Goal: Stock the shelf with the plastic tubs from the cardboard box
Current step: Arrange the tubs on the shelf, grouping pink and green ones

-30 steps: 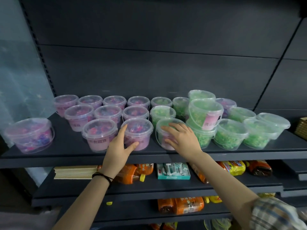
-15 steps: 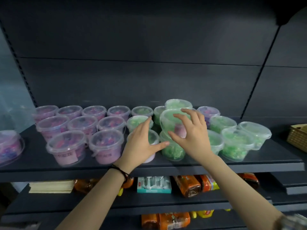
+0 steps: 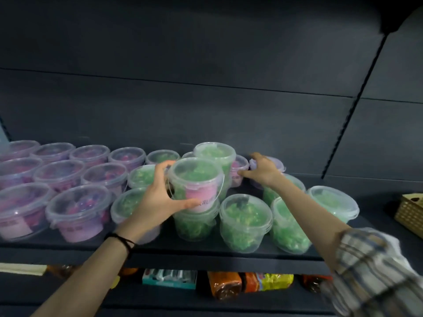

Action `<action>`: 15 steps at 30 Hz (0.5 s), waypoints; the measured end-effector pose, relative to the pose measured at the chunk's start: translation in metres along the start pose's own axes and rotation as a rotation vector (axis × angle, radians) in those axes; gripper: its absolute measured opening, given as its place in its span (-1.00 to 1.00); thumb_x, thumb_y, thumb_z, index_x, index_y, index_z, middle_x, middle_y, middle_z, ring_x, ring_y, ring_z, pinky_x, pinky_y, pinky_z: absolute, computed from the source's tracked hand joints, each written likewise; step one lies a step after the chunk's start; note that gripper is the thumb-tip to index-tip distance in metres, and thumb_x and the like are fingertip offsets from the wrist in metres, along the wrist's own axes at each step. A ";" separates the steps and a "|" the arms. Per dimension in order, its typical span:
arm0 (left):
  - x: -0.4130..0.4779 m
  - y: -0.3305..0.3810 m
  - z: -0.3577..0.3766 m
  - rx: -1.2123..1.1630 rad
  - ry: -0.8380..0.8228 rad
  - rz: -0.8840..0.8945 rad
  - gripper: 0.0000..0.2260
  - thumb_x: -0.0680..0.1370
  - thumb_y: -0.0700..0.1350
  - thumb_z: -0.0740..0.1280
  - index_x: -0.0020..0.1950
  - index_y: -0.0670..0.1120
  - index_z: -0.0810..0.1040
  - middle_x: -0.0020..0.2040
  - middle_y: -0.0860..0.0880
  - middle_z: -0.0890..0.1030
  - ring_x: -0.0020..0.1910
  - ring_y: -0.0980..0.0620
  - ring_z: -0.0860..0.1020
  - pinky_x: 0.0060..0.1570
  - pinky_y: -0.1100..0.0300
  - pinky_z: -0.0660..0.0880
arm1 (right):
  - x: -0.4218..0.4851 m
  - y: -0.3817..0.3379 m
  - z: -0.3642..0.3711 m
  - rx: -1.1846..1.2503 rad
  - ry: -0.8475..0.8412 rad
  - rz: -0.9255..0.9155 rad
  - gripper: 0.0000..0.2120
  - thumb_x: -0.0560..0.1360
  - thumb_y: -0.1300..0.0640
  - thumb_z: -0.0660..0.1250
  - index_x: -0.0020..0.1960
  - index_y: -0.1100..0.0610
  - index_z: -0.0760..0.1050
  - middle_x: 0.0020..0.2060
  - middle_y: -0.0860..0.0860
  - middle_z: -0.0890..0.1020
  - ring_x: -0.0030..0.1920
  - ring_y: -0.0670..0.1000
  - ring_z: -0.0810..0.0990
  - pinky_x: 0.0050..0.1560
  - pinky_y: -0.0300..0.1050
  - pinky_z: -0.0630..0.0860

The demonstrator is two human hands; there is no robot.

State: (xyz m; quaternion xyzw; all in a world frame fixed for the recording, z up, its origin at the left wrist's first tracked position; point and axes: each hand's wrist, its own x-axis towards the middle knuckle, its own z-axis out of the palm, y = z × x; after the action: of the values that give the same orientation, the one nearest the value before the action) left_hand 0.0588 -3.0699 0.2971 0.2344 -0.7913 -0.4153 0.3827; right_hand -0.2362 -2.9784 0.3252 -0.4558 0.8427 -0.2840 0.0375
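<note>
Clear plastic tubs crowd the dark shelf (image 3: 206, 250): several purple-filled tubs (image 3: 77, 209) on the left, several green-filled tubs (image 3: 246, 223) on the right. My left hand (image 3: 160, 195) grips a green tub with a pink label (image 3: 194, 179) that is stacked on another green tub (image 3: 194, 225). My right hand (image 3: 263, 171) reaches to the back row and curls around a purple tub (image 3: 275, 163), mostly hidden behind it. Another stacked green tub (image 3: 215, 154) stands just behind. The cardboard box is out of view.
A woven basket (image 3: 409, 213) sits at the shelf's right end. The lower shelf holds orange and yellow packets (image 3: 251, 282), a teal box (image 3: 169, 279) and a flat cream item (image 3: 20, 268). Bare shelf shows behind the rightmost green tubs.
My left hand has moved from the front tub up onto the stacked green tub. My right hand left that tub and reached back right to the purple tub. The view shifted right.
</note>
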 end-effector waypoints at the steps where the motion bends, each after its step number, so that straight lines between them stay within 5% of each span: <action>1: 0.001 -0.001 0.001 -0.001 0.001 -0.012 -0.16 0.08 0.33 0.59 0.22 0.43 0.18 0.12 0.47 0.44 0.11 0.42 0.48 0.00 0.31 0.45 | 0.010 0.000 0.000 -0.040 -0.047 -0.038 -0.31 0.39 -0.06 0.49 0.41 0.15 0.34 0.31 0.16 0.48 0.31 0.14 0.43 0.21 -0.08 0.35; 7: 0.003 -0.003 0.004 -0.034 -0.023 -0.048 -0.14 0.13 0.25 0.62 0.28 0.36 0.20 0.16 0.40 0.47 0.16 0.35 0.49 0.08 0.15 0.51 | 0.043 0.006 0.015 -0.264 -0.317 -0.113 -0.33 0.46 -0.10 0.40 0.50 0.01 0.26 0.46 0.12 0.32 0.43 0.16 0.31 0.43 0.05 0.24; 15: 0.002 -0.003 0.002 -0.068 -0.025 -0.056 -0.14 0.11 0.23 0.63 0.26 0.37 0.22 0.12 0.42 0.48 0.15 0.36 0.49 0.05 0.27 0.46 | 0.040 0.031 -0.005 -0.368 -0.247 -0.160 -0.31 0.30 -0.27 0.48 0.33 0.00 0.45 0.24 -0.05 0.53 0.24 0.06 0.50 0.20 -0.01 0.44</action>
State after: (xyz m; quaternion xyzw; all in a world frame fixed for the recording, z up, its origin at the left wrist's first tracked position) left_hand 0.0557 -3.0720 0.2945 0.2383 -0.7745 -0.4554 0.3687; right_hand -0.2838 -2.9944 0.3213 -0.5515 0.8306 -0.0697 0.0340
